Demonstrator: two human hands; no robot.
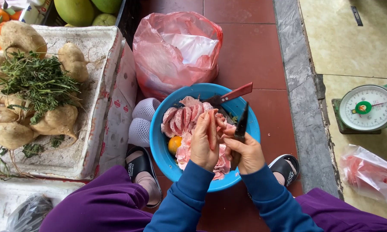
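Seen from above, a seated person in blue sleeves and purple trousers works over a round blue plastic bowl (164,129) on a red tiled floor. The left hand (203,146) is curled around a long pink pomelo wedge (212,129), gripping it upright over the middle of the bowl. The right hand (245,152) is closed on the handle of a dark-bladed knife (241,125), its thin blade pointing up and away, just beside the wedge. The bowl holds more peeled pink segments (182,118), moist and curved, fanned out on its left side, with soft pink peel scraps under the hands and a small orange fruit (174,145) by the near rim. A second knife (233,95) with a red handle lies across the far rim.

Behind the bowl sits a crumpled translucent pink plastic bag (167,64). Two white foam nets (142,120) lie beside the bowl's left edge. To the left, a white foam box (101,86) carries lumpy beige tubers (56,122) and wiry green stems. At right, a green dial scale (367,109) stands on pale tiles
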